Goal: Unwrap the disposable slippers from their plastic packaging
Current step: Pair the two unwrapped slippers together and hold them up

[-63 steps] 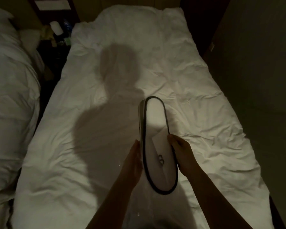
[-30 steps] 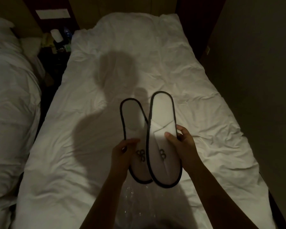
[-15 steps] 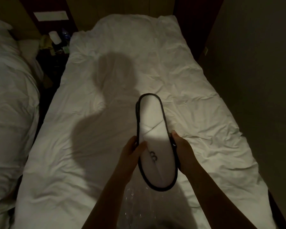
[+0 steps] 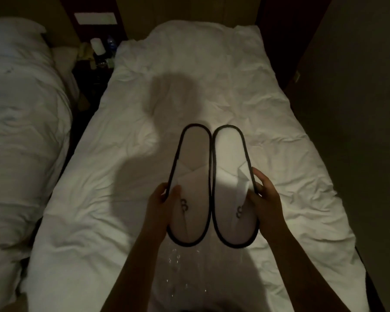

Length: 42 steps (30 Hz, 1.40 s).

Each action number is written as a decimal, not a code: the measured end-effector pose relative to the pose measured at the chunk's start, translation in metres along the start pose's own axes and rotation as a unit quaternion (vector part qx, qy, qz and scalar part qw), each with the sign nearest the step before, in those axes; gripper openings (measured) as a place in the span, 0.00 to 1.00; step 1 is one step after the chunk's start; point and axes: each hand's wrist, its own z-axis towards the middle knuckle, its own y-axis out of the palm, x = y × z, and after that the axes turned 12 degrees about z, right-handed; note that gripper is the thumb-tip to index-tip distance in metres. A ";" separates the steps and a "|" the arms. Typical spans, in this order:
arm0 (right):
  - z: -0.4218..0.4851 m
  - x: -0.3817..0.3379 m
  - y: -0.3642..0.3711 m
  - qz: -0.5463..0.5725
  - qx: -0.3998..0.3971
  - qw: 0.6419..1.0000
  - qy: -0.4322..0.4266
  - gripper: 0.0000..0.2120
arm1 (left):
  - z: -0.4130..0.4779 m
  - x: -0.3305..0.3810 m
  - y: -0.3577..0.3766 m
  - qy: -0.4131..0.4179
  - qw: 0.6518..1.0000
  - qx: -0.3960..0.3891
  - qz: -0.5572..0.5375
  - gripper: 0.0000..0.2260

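Two white disposable slippers with dark edging and a small dark logo are held side by side above the bed, heels pointing away from me. My left hand [image 4: 164,200] grips the outer edge of the left slipper [image 4: 193,167]. My right hand [image 4: 262,194] grips the outer edge of the right slipper [image 4: 229,167]. The inner edges of the two slippers touch. The clear plastic packaging [image 4: 180,264] lies crumpled on the bedding just below the slippers, between my forearms.
A white rumpled duvet covers the bed [image 4: 212,86] under my hands. A second bed [image 4: 20,131] stands to the left across a narrow dark gap. A nightstand with a cup and small items [image 4: 98,50] sits at the back left. A dark wall runs along the right.
Half a second ago the slippers were stacked as one between both hands. Now they are spread apart side by side, one in each hand.
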 end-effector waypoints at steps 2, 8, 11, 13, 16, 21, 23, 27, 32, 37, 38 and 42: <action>-0.004 -0.001 -0.004 0.001 -0.027 1.000 -0.013 0.23 | -0.015 -0.001 -0.003 -0.003 1.000 0.012 -0.002 0.04; -0.017 0.000 -0.003 0.055 -0.136 0.989 0.034 0.23 | -0.072 -0.005 -0.015 -0.016 0.993 0.114 -0.010 0.05; -0.023 0.007 0.003 0.062 -0.181 0.980 0.059 0.24 | -0.103 -0.011 -0.023 -0.028 0.985 0.156 -0.064 0.05; -0.029 0.011 0.008 0.057 -0.211 0.974 0.058 0.25 | -0.124 -0.013 -0.027 -0.025 0.979 0.183 -0.090 0.05; -0.046 0.011 0.021 0.040 -0.252 0.966 0.029 0.25 | -0.157 -0.021 -0.036 -0.030 0.972 0.216 -0.091 0.04; -0.098 0.011 0.051 0.056 -0.351 0.935 0.011 0.22 | -0.212 -0.040 -0.077 -0.038 0.953 0.278 -0.112 0.04; -0.125 0.014 0.073 0.037 -0.378 0.925 0.015 0.22 | -0.235 -0.052 -0.102 -0.039 0.944 0.302 -0.125 0.04; -0.192 0.027 0.131 0.000 -0.401 0.916 0.012 0.21 | -0.287 -0.085 -0.167 -0.045 0.932 0.326 -0.151 0.04; -0.303 0.061 0.212 0.003 -0.445 0.894 0.043 0.21 | -0.363 -0.135 -0.271 -0.060 0.911 0.376 -0.161 0.04; -0.398 0.094 0.277 -0.012 -0.489 0.869 0.074 0.20 | -0.430 -0.178 -0.352 -0.077 0.892 0.416 -0.162 0.03; -0.410 0.098 0.287 -0.017 -0.493 0.866 0.080 0.19 | -0.438 -0.185 -0.364 -0.080 0.888 0.421 -0.165 0.05; -0.440 0.110 0.324 -0.030 -0.478 0.873 0.095 0.19 | -0.448 -0.208 -0.402 -0.086 0.881 0.424 -0.191 0.03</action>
